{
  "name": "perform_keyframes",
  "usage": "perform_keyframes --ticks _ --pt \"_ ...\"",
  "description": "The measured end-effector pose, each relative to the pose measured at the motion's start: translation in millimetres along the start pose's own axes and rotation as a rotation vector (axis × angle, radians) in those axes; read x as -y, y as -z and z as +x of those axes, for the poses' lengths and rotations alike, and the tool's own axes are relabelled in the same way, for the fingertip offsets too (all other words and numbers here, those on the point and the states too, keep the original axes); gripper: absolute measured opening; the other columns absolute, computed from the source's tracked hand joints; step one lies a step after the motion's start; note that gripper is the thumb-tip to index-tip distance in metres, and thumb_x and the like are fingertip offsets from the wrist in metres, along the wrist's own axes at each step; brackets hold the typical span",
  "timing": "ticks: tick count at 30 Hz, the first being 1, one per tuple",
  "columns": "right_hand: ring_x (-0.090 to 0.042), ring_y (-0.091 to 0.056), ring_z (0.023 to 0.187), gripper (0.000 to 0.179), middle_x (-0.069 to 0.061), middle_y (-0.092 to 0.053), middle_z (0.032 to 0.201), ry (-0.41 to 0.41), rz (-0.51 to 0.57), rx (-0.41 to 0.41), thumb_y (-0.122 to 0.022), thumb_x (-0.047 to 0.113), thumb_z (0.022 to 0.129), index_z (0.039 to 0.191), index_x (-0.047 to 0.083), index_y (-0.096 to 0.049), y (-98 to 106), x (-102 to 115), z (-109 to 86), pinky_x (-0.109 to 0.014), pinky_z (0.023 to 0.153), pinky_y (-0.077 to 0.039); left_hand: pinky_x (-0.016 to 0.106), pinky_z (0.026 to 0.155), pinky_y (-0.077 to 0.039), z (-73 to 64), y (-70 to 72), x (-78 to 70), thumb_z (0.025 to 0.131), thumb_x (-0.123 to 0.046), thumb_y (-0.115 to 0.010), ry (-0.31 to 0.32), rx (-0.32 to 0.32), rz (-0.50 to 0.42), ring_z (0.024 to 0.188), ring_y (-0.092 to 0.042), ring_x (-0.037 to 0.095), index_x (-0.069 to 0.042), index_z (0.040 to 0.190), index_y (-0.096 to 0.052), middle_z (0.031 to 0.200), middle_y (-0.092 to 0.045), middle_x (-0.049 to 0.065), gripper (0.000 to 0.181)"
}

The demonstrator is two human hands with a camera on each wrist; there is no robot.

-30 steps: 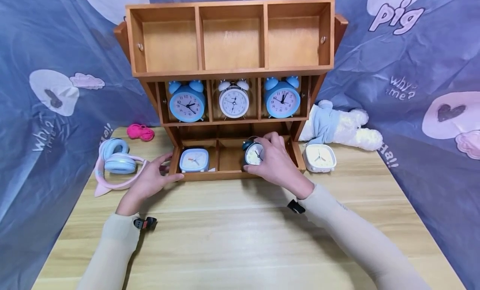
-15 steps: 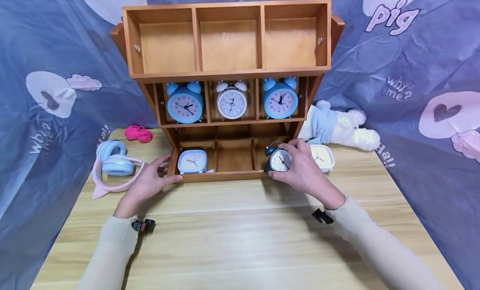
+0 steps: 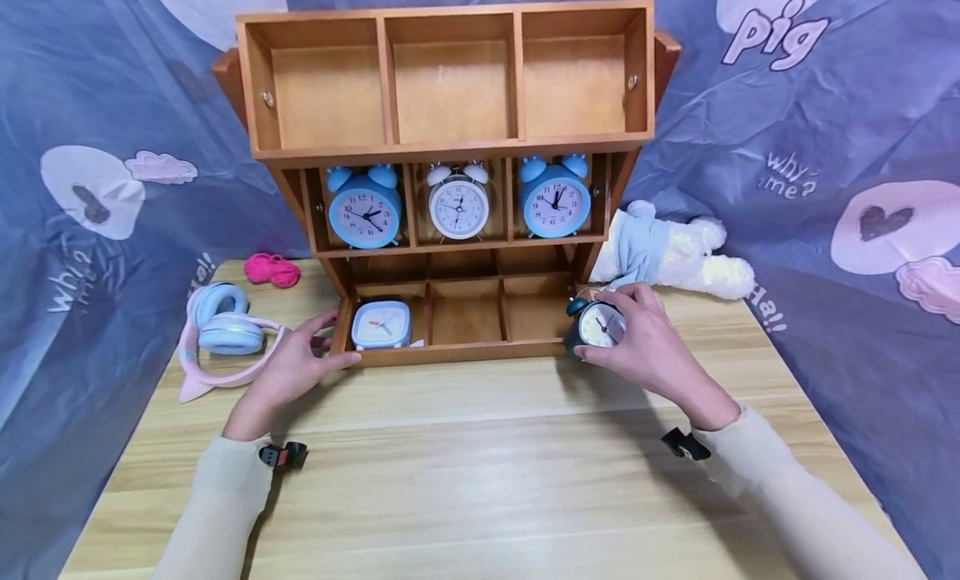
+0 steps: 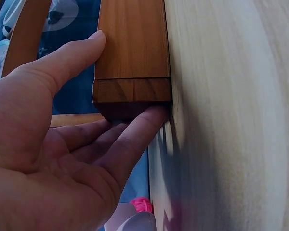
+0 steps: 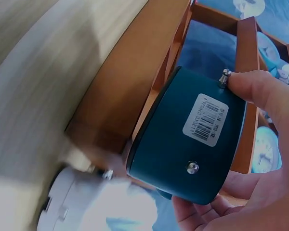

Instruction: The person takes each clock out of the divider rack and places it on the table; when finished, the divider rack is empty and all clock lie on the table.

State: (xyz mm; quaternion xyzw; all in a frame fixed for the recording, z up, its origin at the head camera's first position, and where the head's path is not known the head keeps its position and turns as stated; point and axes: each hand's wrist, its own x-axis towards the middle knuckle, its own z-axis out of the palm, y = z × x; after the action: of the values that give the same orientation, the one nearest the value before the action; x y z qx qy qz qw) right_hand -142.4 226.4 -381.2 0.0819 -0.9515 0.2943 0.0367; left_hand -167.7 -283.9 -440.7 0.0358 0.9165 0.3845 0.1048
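My right hand (image 3: 648, 342) grips a dark teal twin-bell alarm clock (image 3: 602, 324) by its sides. The clock is at the right end of the shelf's bottom row, its white dial tilted up. In the right wrist view its underside shows a barcode label and two metal feet. My left hand (image 3: 292, 366) holds the front left corner of the wooden shelf (image 3: 450, 357), thumb on the front and fingers round the side. A light blue square alarm clock (image 3: 381, 324) lies in the bottom left compartment. Part of a white square clock (image 5: 62, 202) shows in the right wrist view; my right hand hides it in the head view.
In the middle row stand a blue twin-bell clock (image 3: 365, 215), a white one (image 3: 458, 205) and another blue one (image 3: 556, 203). Pink and blue headphones (image 3: 231, 334) and a pink yarn bundle (image 3: 272, 269) lie left. A white plush toy (image 3: 675, 251) lies right, behind the shelf.
My right hand has carried the teal clock rightward along the bottom row, from the middle compartment to the shelf's right end. My left hand stays on the left corner.
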Motion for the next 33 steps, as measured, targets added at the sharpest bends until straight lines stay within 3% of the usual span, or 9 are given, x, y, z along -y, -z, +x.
perform_keyframes --ticks 8,26,33 --pt "-0.051 -0.049 0.136 0.085 -0.031 -0.051 0.146 -0.028 -0.005 -0.030 -0.101 0.030 0.080 0.149 -0.004 -0.064 11.5 -24.3 -3.9 -0.069 0.112 -0.045 0.059 0.108 -0.061 0.5 -0.7 4.9 0.100 -0.042 -0.087 -0.028 -0.022 0.019 0.142 -0.064 0.052 0.002 0.175 -0.030 0.173 -0.047 0.030 0.104" --pt "-0.053 -0.054 0.125 0.082 -0.033 -0.052 0.142 -0.020 -0.049 -0.092 -0.099 0.028 0.080 0.148 -0.003 -0.066 39.4 -77.9 -0.5 -0.066 0.102 -0.045 0.058 0.106 -0.063 -0.3 1.3 4.6 0.100 -0.040 -0.087 -0.035 -0.022 0.021 0.143 -0.064 0.054 0.003 0.174 -0.031 0.173 -0.046 0.031 0.103" --pt "-0.055 -0.051 0.128 0.083 -0.036 -0.051 0.143 -0.012 -0.100 -0.093 -0.099 0.029 0.080 0.148 -0.004 -0.065 50.0 -96.2 -1.4 -0.073 0.102 -0.044 0.053 0.103 -0.064 0.1 -1.2 4.2 0.100 -0.040 -0.087 -0.031 -0.012 0.011 0.143 -0.064 0.053 0.002 0.175 -0.030 0.174 -0.045 0.030 0.103"
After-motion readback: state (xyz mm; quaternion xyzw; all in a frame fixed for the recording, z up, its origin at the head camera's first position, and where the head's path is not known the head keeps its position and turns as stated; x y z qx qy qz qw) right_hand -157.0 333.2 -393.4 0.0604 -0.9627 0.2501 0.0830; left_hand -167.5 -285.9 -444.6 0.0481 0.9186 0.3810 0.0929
